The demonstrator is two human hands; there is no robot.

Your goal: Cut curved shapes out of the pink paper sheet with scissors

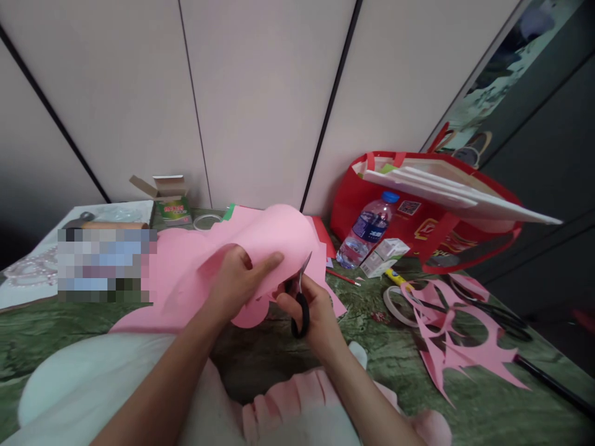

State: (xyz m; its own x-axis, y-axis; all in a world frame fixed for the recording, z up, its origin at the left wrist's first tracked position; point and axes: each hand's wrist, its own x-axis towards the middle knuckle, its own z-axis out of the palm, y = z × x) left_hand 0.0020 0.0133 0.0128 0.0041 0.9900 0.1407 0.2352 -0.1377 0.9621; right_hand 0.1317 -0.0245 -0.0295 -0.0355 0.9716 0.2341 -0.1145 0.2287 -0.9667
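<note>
My left hand (239, 275) grips a sheet of pink paper (284, 232), its thumb lying on top and the fingers curled beneath. The sheet bends upward in a curve above the table. In my right hand (318, 310) is a pair of scissors (301, 313) with black handles; my thumb and fingers are in the loops. The blades point up and away, slightly parted, at the right edge of the sheet. Whether paper lies between them is hard to see. More pink paper (174, 263) with rounded edges lies under and left of my hands.
At the right are a water bottle (369, 229), a small white box (385, 257), a red bag (409, 207), a roll of tape (400, 306) and pink paper scraps (478, 331). An opened small carton (171, 207) stands at the back left, before the wall (260, 99).
</note>
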